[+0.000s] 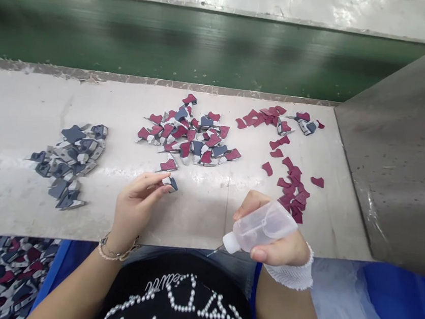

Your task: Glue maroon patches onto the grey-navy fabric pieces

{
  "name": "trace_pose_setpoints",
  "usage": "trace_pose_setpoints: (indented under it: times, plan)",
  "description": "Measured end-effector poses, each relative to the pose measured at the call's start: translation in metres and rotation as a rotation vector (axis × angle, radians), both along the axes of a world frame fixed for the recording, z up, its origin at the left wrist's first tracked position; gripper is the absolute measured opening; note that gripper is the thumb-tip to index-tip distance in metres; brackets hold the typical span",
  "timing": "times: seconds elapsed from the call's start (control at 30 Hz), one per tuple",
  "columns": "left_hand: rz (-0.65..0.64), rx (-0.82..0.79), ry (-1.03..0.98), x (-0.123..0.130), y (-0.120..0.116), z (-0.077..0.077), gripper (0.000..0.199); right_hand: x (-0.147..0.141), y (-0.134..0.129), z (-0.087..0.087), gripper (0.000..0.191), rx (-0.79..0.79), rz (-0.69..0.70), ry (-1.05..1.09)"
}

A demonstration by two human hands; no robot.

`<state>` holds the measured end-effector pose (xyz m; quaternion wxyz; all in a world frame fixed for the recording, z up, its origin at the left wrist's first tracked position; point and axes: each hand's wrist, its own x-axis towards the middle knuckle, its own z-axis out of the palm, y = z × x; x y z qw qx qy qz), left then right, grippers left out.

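Between the thumb and fingers of my left hand (pixel 136 204) is a small grey and dark blue part (pixel 172 183), just below a red-topped part (pixel 169 165). My right hand (pixel 278 238) is wrapped round a translucent squeeze bottle (pixel 262 226), its white cap and thin needle tip pointing down and left near the table's front edge. A pile of red-topped and blue-topped parts (pixel 192 135) lies at the middle. Grey and blue parts (pixel 69 156) are heaped at the left. Flat dark red pieces (pixel 293 189) lie scattered at the right, with more (pixel 263 116) behind them.
The pale worktable (pixel 126 103) runs along a green belt (pixel 172 42). A metal panel (pixel 401 150) rises at the right. Many parts (pixel 0 273) fill a blue-edged container at the lower left. Clear plastic and a blue surface (pixel 398 309) are at the lower right.
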<state>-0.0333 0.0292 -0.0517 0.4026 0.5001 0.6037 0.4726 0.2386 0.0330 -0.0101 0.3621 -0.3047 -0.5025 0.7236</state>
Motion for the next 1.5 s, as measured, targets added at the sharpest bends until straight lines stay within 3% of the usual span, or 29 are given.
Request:
trace_pose_setpoints:
  times: [0.1, 0.2, 0.33, 0.47, 0.57, 0.77, 0.9, 1.07, 1.5]
  plan:
    - [-0.037, -0.111, -0.294, 0.001, 0.001, 0.001, 0.02, -0.003, 0.001, 0.002, 0.035, 0.007, 0.014, -0.003]
    - [-0.116, -0.325, -0.577, 0.006, -0.005, 0.012, 0.022, -0.007, -0.001, 0.008, 0.039, 0.012, 0.008, -0.026]
    - [-0.245, -0.445, -0.677, 0.015, -0.019, 0.03, 0.033, -0.012, -0.007, 0.023, 0.036, 0.027, -0.097, -0.102]
    - [-0.403, -0.402, -0.572, 0.019, -0.028, 0.04, 0.063, -0.019, -0.014, 0.037, 0.038, 0.121, -0.183, -0.249]
    - [-0.446, -0.356, -0.451, 0.02, -0.032, 0.042, 0.057, -0.027, -0.019, 0.042, 0.035, 0.155, -0.28, -0.332]
    - [-0.324, -0.143, -0.057, 0.023, -0.037, 0.038, 0.052, -0.046, -0.025, 0.049, 0.033, 0.257, -0.327, -0.462]
    - [-0.303, -0.043, 0.09, 0.024, -0.038, 0.038, 0.051, -0.056, -0.026, 0.053, 0.031, 0.321, -0.305, -0.476]
    - [-0.32, 0.042, 0.153, 0.025, -0.038, 0.039, 0.05, -0.059, -0.025, 0.056, 0.033, 0.389, -0.304, -0.526]
    - [-0.329, 0.024, 0.161, 0.025, -0.038, 0.041, 0.054, -0.058, -0.026, 0.054, 0.029, 0.467, -0.314, -0.598]
